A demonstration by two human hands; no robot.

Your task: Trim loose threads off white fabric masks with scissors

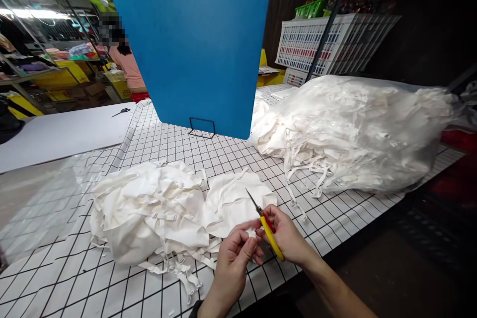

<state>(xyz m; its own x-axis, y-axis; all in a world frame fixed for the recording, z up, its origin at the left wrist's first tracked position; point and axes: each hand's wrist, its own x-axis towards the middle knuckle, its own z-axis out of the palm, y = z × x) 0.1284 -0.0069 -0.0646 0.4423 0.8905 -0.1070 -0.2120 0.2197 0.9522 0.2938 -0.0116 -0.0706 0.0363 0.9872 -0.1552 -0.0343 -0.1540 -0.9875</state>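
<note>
My right hand [285, 233] is closed around a pair of small scissors [274, 242] with yellow and red handles, their dark pointed blades aimed up and to the left. Close beside it, my left hand [235, 258] pinches a small bit of white fabric [252, 233] between thumb and fingers. Just beyond both hands lies a white cloth garment [238, 201] spread on the table. To the left of it sits a larger heap of white garments [149, 208], with narrow straps [186, 276] trailing toward me.
A big clear plastic bag [357, 129] stuffed with white garments lies at the right of the grid-patterned tablecloth [93, 283]. A blue board [197, 44] stands upright ahead. Dark scissors [121, 112] lie on a white surface at left. Behind are white crates [320, 39] and a person [128, 67].
</note>
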